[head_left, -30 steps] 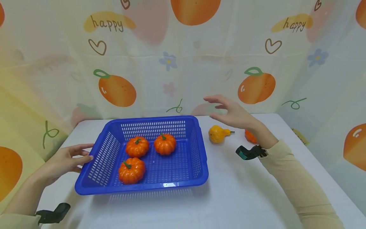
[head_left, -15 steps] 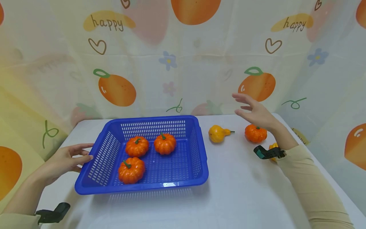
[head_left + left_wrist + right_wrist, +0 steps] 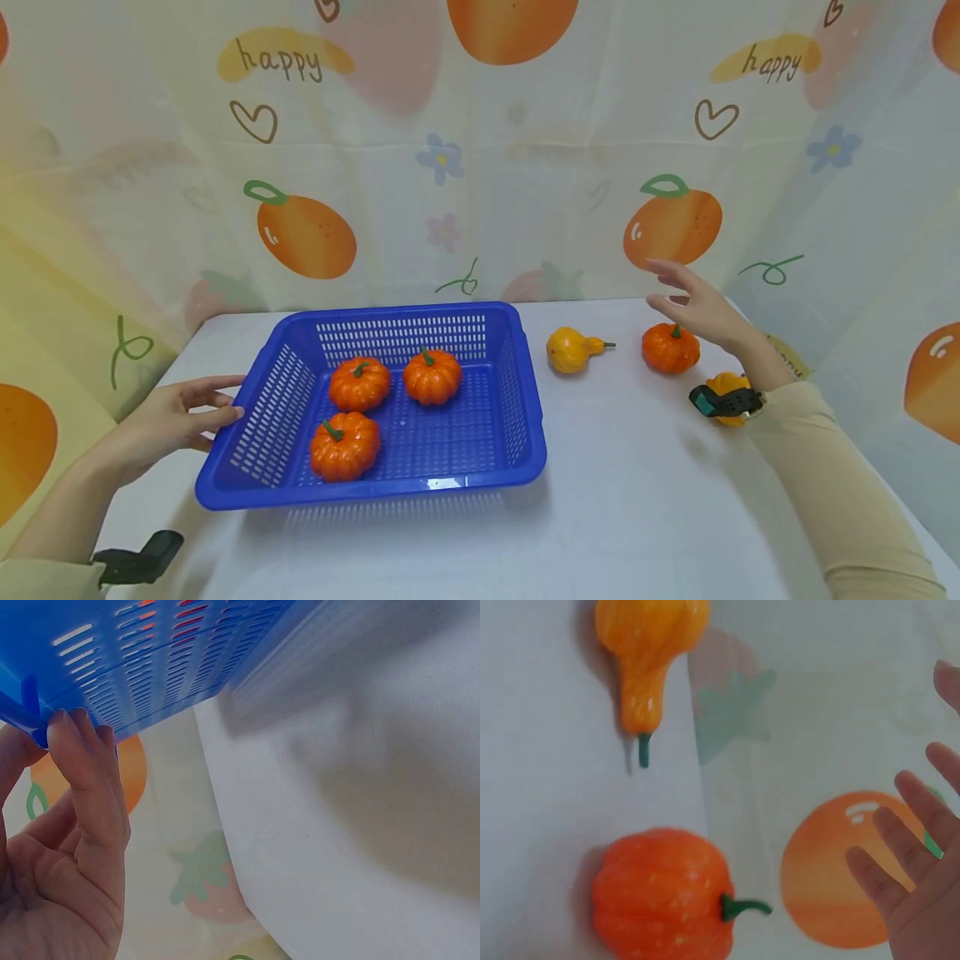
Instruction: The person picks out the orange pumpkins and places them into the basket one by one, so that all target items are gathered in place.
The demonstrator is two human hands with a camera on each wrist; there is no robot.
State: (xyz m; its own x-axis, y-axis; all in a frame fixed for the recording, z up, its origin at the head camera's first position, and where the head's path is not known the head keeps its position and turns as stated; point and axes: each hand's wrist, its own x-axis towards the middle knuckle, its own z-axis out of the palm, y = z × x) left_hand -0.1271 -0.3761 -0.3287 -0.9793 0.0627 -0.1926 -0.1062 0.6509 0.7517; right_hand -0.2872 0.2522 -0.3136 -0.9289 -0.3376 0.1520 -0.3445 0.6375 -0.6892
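Note:
My left hand [image 3: 168, 421] grips the left rim of a blue plastic basket [image 3: 375, 495], thumb at the rim and fingertips against the outer wall in the left wrist view. Three orange pumpkins [image 3: 360, 385] with green stems lie in the basket's left and middle part. Just above and behind another orange pumpkin [image 3: 670, 352] on the table hovers my right hand [image 3: 701, 307], its fingers spread and holding nothing. Left of that pumpkin lies a yellow-orange gourd [image 3: 567, 351] with a narrow neck. A second yellow item [image 3: 726, 383] is partly hidden by the right wrist camera.
White cloth covers the table [image 3: 600, 525]. A patterned curtain [image 3: 495, 183] with printed oranges hangs right behind its back edge and along the sides. The basket takes up the left and middle of the table.
My right hand has moved right, from above the gourd to above the orange pumpkin, uncovering that pumpkin and part of the second yellow item. The left hand and basket stay in place.

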